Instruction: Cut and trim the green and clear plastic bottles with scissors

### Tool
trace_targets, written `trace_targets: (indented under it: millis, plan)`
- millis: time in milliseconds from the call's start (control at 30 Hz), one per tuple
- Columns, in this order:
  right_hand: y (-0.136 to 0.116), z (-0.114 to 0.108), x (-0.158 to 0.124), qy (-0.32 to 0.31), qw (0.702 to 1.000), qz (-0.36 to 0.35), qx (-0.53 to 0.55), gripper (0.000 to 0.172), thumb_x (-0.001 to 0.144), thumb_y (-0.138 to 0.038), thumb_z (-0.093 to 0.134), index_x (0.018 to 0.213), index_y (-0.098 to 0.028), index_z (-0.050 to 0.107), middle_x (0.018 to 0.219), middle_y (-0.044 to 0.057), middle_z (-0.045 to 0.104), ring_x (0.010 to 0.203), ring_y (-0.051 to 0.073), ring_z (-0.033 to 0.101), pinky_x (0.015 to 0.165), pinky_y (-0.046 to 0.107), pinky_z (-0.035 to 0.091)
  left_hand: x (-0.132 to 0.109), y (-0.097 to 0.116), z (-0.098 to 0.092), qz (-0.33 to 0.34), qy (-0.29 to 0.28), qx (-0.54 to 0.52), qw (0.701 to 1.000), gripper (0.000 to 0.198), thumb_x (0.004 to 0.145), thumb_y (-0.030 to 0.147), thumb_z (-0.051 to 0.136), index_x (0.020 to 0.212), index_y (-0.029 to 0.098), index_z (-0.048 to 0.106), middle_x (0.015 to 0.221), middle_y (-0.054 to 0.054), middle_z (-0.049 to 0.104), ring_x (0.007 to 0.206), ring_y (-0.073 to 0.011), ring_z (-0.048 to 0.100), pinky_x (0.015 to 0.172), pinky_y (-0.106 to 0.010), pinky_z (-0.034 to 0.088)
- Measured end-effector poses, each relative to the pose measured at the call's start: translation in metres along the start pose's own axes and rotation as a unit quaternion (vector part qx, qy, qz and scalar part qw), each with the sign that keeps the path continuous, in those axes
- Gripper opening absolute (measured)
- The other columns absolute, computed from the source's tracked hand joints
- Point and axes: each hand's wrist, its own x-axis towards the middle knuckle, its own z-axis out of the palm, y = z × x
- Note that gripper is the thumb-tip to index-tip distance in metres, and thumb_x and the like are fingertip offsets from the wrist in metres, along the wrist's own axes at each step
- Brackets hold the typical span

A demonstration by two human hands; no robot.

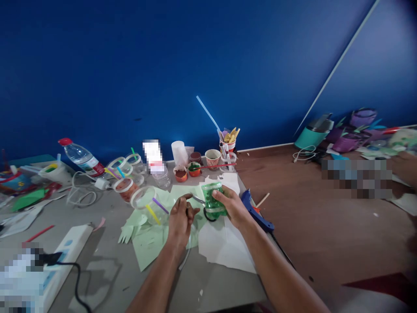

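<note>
My right hand point(230, 201) grips a green-tinted plastic bottle piece point(213, 198), its thumb pressed on the front. A pale band runs round the lower part of this piece. My left hand point(182, 213) is just to the left of it, apart from it, fingers loosely bent with gaps between them and nothing visible in them. Between the hands, a pair of scissors point(199, 200) shows a metal blade, and a black handle loop appears under the bottle piece; the rest is hidden. Below lie light green paper point(150, 243) and white paper point(224, 248).
Right of my right forearm lies a blue glue gun point(257, 213). Paint cups point(180, 174), a patterned paper cup point(213, 158) and clear plastic cups point(143, 198) stand behind. At left are a water bottle point(84, 158) and power strip point(68, 261). Another person's hand point(404, 167) is far right.
</note>
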Motion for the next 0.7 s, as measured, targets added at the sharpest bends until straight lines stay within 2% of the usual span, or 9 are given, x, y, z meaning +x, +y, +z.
trace_targets:
  millis: [200, 333, 400, 500, 567, 667, 700]
  plan:
    - [-0.0013, 0.0001, -0.0002, -0.002, 1.000, 0.004, 0.006, 0.033, 0.071, -0.044, 0.074, 0.089, -0.018, 0.065, 0.076, 0.001, 0.061, 0.067, 0.014, 0.056, 0.061, 0.027, 0.049, 0.0055, -0.0029, -0.0004, 0.002, 0.012, -0.002, 1.000, 0.034, 0.062, 0.027, 0.073, 0.093, 0.017, 0.061, 0.068, 0.006, 0.058, 0.053, -0.0064, 0.051, 0.066, -0.026, 0.047]
    - [-0.0021, 0.0007, -0.0007, -0.007, 1.000, 0.005, 0.006, 0.033, 0.071, -0.044, 0.074, 0.088, -0.017, 0.064, 0.073, 0.000, 0.059, 0.064, 0.014, 0.055, 0.059, 0.027, 0.049, 0.0055, -0.0027, 0.0000, 0.033, 0.020, -0.002, 0.999, 0.031, 0.054, 0.017, 0.074, 0.084, 0.017, 0.066, 0.080, 0.001, 0.064, 0.068, -0.0105, 0.059, 0.075, -0.027, 0.046]
    - [-0.0023, 0.0007, -0.0009, -0.009, 1.000, 0.001, 0.005, 0.033, 0.071, -0.045, 0.074, 0.086, -0.017, 0.064, 0.071, 0.000, 0.058, 0.063, 0.013, 0.054, 0.057, 0.026, 0.049, 0.0042, -0.0018, 0.0006, 0.051, 0.016, -0.011, 0.999, 0.026, 0.059, 0.021, 0.074, 0.083, 0.017, 0.067, 0.070, 0.002, 0.063, 0.073, -0.0124, 0.060, 0.079, -0.027, 0.045]
    - [-0.0022, 0.0007, -0.0011, -0.010, 1.000, -0.002, 0.004, 0.032, 0.071, -0.044, 0.073, 0.086, -0.017, 0.063, 0.072, 0.000, 0.057, 0.063, 0.013, 0.053, 0.056, 0.025, 0.048, 0.0027, -0.0013, 0.0006, 0.060, 0.009, -0.012, 0.998, 0.023, 0.072, 0.033, 0.069, 0.090, 0.019, 0.067, 0.047, 0.007, 0.048, 0.066, -0.0132, 0.058, 0.076, -0.026, 0.044]
    - [-0.0017, 0.0008, -0.0012, -0.011, 1.000, -0.001, 0.002, 0.032, 0.072, -0.044, 0.073, 0.085, -0.017, 0.063, 0.073, 0.001, 0.057, 0.064, 0.013, 0.054, 0.056, 0.024, 0.048, 0.0025, -0.0021, -0.0003, 0.071, 0.021, 0.013, 0.997, 0.022, 0.071, 0.031, 0.070, 0.089, 0.019, 0.067, 0.052, 0.006, 0.053, 0.066, -0.0128, 0.058, 0.075, -0.026, 0.043]
    - [-0.0005, 0.0011, -0.0010, -0.014, 1.000, 0.002, 0.002, 0.032, 0.071, -0.045, 0.073, 0.083, -0.017, 0.063, 0.073, 0.001, 0.058, 0.064, 0.013, 0.053, 0.055, 0.024, 0.048, 0.0028, -0.0040, -0.0014, 0.091, 0.043, 0.053, 0.994, 0.020, 0.066, 0.024, 0.073, 0.084, 0.018, 0.067, 0.075, 0.000, 0.065, 0.076, -0.0131, 0.060, 0.077, -0.025, 0.043]
    - [0.0002, 0.0011, -0.0008, -0.016, 1.000, 0.002, 0.002, 0.032, 0.071, -0.045, 0.073, 0.084, -0.017, 0.063, 0.073, 0.001, 0.058, 0.063, 0.013, 0.053, 0.055, 0.024, 0.048, 0.0026, -0.0043, -0.0014, 0.092, 0.039, 0.057, 0.993, 0.020, 0.068, 0.026, 0.072, 0.086, 0.018, 0.067, 0.072, 0.001, 0.065, 0.074, -0.0134, 0.060, 0.075, -0.025, 0.043]
